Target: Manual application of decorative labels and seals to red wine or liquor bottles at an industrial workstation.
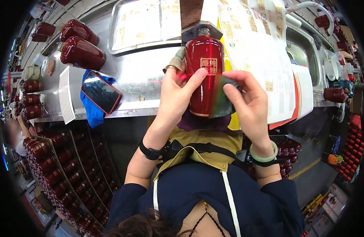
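A person's left hand [178, 93] wraps around the left side of a glossy dark red bottle [205, 75], thumb pressed across its front just below a small square gold label [208, 66]. The right hand [247, 102] is closed on a dark cloth [225, 103], pinching it against the bottle's lower right side. The bottle stands upright over the near edge of a steel workbench [138, 75], its base resting on a dark purple pad [201, 122]. A thin red line of light runs across the bottle's front.

Left of the bottle, a phone in a red case [101, 92] lies on a blue cloth [93, 110], and further left sits a stack of white sheets [66, 94]. Beyond these, two more red bottles [80, 45] lie on their sides. Behind the bottle is a shallow metal tray [146, 23] holding gold label sheets. Right of the bottle, long sheets of gold labels [257, 43] drape over the bench, with a sink [304, 55] beyond them. Below and left of the bottle, crates of red bottles [59, 166] fill the floor.
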Available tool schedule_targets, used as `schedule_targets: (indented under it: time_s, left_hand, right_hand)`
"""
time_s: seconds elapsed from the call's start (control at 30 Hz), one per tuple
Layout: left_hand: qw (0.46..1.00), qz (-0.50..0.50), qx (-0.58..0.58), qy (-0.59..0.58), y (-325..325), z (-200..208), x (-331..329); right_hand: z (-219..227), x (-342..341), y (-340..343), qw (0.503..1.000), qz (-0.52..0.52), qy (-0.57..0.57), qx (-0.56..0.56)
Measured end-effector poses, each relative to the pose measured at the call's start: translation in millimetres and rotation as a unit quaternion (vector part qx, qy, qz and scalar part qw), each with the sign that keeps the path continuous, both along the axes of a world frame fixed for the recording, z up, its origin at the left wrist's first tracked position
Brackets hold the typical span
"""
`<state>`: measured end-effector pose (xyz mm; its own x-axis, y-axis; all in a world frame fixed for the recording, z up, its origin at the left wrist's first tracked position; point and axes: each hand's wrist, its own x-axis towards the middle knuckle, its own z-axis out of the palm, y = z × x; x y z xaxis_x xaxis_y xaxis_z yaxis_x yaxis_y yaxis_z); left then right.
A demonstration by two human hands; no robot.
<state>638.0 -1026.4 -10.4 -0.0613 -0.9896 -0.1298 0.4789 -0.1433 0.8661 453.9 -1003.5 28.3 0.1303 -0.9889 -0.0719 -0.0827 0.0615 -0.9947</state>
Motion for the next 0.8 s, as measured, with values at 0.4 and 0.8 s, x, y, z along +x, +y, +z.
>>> schedule_targets:
  time_s: [0.4, 0.8]
  left_hand:
    - [1.000, -0.002, 0.017, 0.000, 0.1, 0.0, 1.4]
    - [0.999, 0.005, 0.029, 0.014, 0.0, -1.2, 2.7]
  right_hand:
    - [-6.9, 2.7, 0.4, 0.997, 0.007, 0.073, -0.015]
    - [-9.3, 7.6, 1.6, 0.988, -0.011, 0.139, -0.072]
